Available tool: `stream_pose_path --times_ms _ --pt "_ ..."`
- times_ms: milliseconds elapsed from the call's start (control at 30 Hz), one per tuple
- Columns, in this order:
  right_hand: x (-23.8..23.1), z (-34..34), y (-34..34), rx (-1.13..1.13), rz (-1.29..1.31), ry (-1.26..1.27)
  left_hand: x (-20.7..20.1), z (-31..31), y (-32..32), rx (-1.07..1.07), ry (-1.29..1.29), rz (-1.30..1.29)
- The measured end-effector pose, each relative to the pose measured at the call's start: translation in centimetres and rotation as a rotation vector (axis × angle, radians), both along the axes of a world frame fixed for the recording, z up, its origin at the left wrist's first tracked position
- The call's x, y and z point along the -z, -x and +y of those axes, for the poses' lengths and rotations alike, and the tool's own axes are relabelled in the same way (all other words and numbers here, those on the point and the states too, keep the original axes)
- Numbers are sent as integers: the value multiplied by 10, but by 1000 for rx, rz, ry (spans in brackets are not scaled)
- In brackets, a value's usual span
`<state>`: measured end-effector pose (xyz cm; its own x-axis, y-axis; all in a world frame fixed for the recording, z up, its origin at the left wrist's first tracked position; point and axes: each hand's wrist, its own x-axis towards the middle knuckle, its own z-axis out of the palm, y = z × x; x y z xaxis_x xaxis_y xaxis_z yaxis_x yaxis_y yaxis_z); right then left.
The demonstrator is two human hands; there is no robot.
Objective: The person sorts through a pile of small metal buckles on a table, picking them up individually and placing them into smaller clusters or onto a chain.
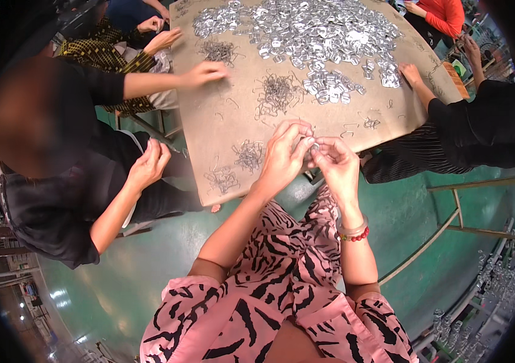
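Just past the table's near edge, my left hand (283, 156) and my right hand (337, 168) meet fingertip to fingertip. Both are closed in a pinch on a small shiny metal piece (313, 145); the fingers cover most of it, so its exact shape does not show. Beyond my hands lies a tangled heap of thin bent wire hooks (277, 94). A smaller heap of wire hooks (249, 155) sits to the left of my left hand. Flat silver metal buckles (333, 86) are piled farther off, spreading into a large mound at the far side.
A brown-covered table (203, 130) carries the piles. On the left, a co-worker's hand (206, 74) reaches over it; that person's other hand (148, 164) is raised near the edge. At right, another worker's hand (411, 75) rests by the buckles. A metal frame (457, 209) stands at lower right.
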<state>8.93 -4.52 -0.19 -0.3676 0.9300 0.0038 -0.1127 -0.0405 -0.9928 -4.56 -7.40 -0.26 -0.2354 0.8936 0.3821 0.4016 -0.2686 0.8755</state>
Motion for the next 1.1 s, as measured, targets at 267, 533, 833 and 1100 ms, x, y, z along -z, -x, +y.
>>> stream_pose_path --times_ms 267,533,833,1100 --pt "34 93 -36 174 -123 40 1 -9 1 47 109 -338" --pt "98 194 13 341 -622 -89 17 -35 -29 159 215 -348" --pt "56 115 0 289 -40 30 6 -22 -23 116 147 -123" --pt "-13 -7 -23 187 -32 -36 4 -25 -24 127 9 6"
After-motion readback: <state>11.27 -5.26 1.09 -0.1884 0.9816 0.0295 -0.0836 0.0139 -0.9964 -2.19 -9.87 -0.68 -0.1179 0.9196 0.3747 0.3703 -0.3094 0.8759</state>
